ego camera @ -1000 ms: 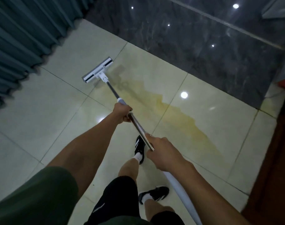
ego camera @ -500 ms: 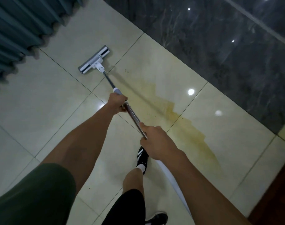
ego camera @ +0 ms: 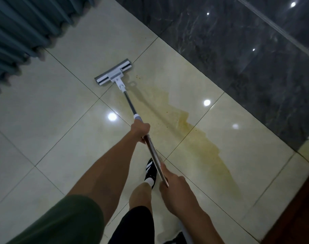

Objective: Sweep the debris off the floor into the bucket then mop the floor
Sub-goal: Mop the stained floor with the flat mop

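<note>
Both hands clenched on mop handle (ego camera: 151, 143): left hand (ego camera: 140, 129) forward, right hand (ego camera: 174, 187) at rear. Mop head (ego camera: 113, 72) flat on pale floor tile (ego camera: 44, 111), at upper end of yellow stain (ego camera: 194, 136). Open tile left up to curtain (ego camera: 21, 30); dark marble strip (ego camera: 238, 55) bounds right.

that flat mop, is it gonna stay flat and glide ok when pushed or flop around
The mop head lies flat on the glossy tile floor, so it probably glides easily. Its pole looks like straight metal, likely stiff. The neck joint seems hinged, so the head may swivel if lifted. The left hand and right hand both grip the pole, which should help steer it.
</note>
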### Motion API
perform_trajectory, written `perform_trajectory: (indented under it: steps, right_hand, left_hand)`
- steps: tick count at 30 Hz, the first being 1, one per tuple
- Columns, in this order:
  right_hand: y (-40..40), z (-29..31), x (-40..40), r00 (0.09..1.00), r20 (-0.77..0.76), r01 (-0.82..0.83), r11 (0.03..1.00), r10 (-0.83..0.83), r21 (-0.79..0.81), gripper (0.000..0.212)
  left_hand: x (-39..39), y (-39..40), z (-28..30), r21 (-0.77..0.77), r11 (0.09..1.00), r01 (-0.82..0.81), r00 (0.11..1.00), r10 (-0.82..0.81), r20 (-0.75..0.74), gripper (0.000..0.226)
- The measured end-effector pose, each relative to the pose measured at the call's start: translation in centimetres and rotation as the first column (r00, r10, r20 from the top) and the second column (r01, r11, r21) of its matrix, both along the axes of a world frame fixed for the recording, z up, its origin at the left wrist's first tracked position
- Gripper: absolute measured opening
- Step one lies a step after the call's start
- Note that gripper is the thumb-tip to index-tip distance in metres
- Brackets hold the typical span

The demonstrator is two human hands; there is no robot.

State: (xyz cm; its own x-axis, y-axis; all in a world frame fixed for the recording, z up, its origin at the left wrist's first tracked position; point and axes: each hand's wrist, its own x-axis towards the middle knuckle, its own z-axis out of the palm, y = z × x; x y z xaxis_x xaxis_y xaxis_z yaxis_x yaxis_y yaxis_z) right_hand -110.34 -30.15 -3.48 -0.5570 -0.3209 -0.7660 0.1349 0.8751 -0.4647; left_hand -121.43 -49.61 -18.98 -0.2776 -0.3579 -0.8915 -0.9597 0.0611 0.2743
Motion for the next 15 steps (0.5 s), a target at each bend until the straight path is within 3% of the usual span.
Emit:
perform_trajectory:
  steps: [9, 15]
  right_hand:
    - [12.0, 1.1, 10.0, 0.997, 0.043, 0.062, 0.998, -0.062, 0.006, 0.065]
    - [26.1, 1.8, 19.2, 0.994, 0.081, 0.069, 0.996, -0.073, 0.048, 0.065]
  left_hand:
    - [9.2, 12.8, 0.8, 0.043, 0.995, 0.086, 0.996, -0.088, 0.035, 0.025]
    - [18.4, 26.9, 1.2, 0.080, 0.990, 0.118, 0.993, -0.119, 0.011, 0.036]
